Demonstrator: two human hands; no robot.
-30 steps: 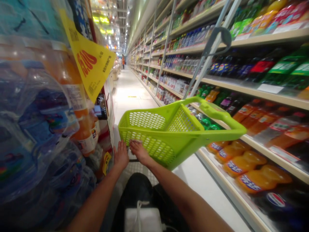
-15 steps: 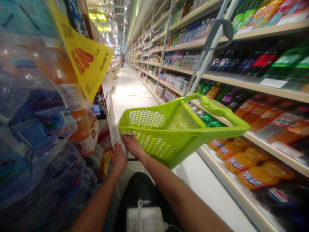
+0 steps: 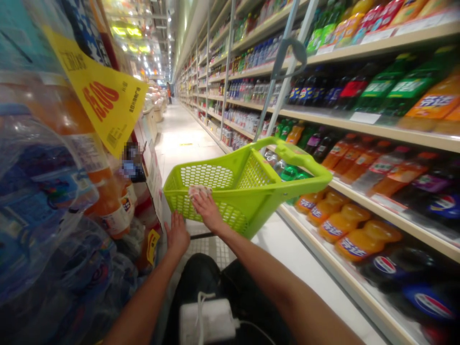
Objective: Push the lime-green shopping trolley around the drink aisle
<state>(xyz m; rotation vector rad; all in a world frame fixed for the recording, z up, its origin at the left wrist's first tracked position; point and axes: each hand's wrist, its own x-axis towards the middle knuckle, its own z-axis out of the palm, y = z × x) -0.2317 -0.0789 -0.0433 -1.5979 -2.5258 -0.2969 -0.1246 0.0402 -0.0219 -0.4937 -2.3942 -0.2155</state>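
Step in hand: I press a cloth [image 3: 196, 191] over the near rim of the basket [image 3: 247, 190]; I judge it a wiping pass.
Right hand [image 3: 206, 207]: holds the cloth under its fingers, against the rim and upper wall.
Left hand [image 3: 177, 234]: empty, fingers extended, just beside the lower wall at the narrow end; whether it touches, I cannot tell.
Basket position: in front of my knees, in the aisle, narrow end to my left, handle [image 3: 316, 177] towards the shelves [image 3: 381, 128] on my right.
Next move calls for: in my judgement, even pressure along the rim, fingers following its bend, the basket kept from shifting.
Basket build: bright green, apparently moulded plastic; smooth rim, walls pierced with rows of small holes, flared sides, looped handle.
Cloth texture: pale pinkish, soft and crumpled; whether fabric or paper, unclear.
Bottle packs [image 3: 39, 167], left: clear, wrinkled film over rounded bottles; glossy.
Sign [image 3: 102, 96]: yellow, flat, pointed, red digits.
Lap: white box [image 3: 206, 320], rounded corners, thin white cable.
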